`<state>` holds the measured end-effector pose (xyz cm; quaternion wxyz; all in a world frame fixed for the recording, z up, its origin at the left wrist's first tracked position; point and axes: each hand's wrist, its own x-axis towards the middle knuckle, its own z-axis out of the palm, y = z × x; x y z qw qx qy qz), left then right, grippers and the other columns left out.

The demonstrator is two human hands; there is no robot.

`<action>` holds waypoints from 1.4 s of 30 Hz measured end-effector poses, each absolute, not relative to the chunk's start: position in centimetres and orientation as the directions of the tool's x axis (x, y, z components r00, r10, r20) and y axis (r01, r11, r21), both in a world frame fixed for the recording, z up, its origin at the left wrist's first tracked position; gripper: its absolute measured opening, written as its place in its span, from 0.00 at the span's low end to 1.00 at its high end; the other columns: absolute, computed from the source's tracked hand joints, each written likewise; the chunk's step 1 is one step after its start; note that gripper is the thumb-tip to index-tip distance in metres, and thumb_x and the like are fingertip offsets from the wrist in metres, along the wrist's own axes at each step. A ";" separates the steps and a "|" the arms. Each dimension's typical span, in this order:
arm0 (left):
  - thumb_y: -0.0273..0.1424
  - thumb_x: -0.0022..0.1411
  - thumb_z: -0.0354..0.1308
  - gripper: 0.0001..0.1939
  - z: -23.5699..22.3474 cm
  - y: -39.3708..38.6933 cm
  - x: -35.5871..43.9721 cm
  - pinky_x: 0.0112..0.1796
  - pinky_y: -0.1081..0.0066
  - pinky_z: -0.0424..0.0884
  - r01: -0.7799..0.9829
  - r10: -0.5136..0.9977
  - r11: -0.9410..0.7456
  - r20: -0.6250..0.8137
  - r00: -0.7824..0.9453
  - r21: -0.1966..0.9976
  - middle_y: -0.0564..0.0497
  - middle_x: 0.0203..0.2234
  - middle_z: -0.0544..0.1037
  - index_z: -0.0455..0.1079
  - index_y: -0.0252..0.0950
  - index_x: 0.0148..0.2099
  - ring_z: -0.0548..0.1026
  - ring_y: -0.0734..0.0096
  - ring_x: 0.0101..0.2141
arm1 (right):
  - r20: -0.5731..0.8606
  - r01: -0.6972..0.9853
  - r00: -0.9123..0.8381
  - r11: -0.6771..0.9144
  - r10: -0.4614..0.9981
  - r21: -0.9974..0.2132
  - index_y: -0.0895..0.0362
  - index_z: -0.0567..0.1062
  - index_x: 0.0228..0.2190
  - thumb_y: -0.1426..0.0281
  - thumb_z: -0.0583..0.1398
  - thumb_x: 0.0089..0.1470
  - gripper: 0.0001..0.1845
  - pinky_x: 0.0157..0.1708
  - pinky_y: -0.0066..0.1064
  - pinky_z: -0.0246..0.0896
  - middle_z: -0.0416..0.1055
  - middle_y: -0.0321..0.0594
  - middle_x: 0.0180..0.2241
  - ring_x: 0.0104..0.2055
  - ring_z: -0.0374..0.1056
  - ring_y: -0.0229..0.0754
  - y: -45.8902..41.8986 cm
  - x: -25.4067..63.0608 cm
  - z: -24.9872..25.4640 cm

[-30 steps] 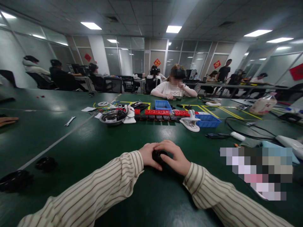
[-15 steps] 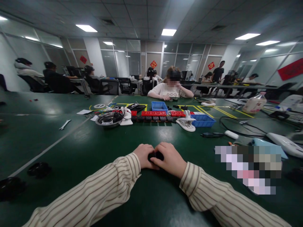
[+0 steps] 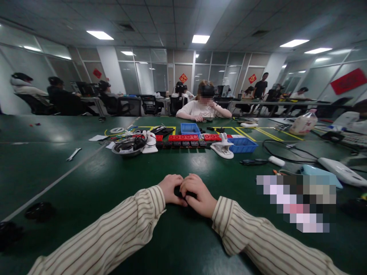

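My left hand [image 3: 171, 190] and my right hand [image 3: 198, 194] meet just above the green tabletop, close in front of me. Between them they grip a small black object [image 3: 180, 191]; fingers cover most of it, so its kind does not show. The left fingers curl round its left side. On the other side, the right fingers arch over its top, with the thumb pressed near the left hand. Both wrists come out of striped cuffs.
Ahead lie a metal bowl of cables [image 3: 127, 147], red and black socket strips [image 3: 183, 138], a white clamp [image 3: 223, 147] and a blue bin [image 3: 243, 144]. A wrench [image 3: 73, 154] lies left, black parts [image 3: 39, 211] nearer. Another person [image 3: 204, 109] sits opposite.
The whole view has shifted slightly, so things sit a little further left. The right fingers have closed further over the black object, and less of it shows. Both hands stay together.
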<state>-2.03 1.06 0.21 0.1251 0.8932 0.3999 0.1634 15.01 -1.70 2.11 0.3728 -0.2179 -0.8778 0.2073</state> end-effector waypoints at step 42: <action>0.58 0.35 0.58 0.32 1.6 -1.8 0.3 0.36 0.59 0.64 0.855 0.897 -0.442 0.117 0.426 0.273 0.49 0.29 0.72 0.68 0.36 0.34 0.70 0.56 0.33 | 0.240 0.769 -0.513 0.565 0.824 -0.298 0.59 0.70 0.30 0.57 0.59 0.47 0.16 0.32 0.32 0.56 0.67 0.41 0.30 0.33 0.63 0.42 -2.7 15.4 6.1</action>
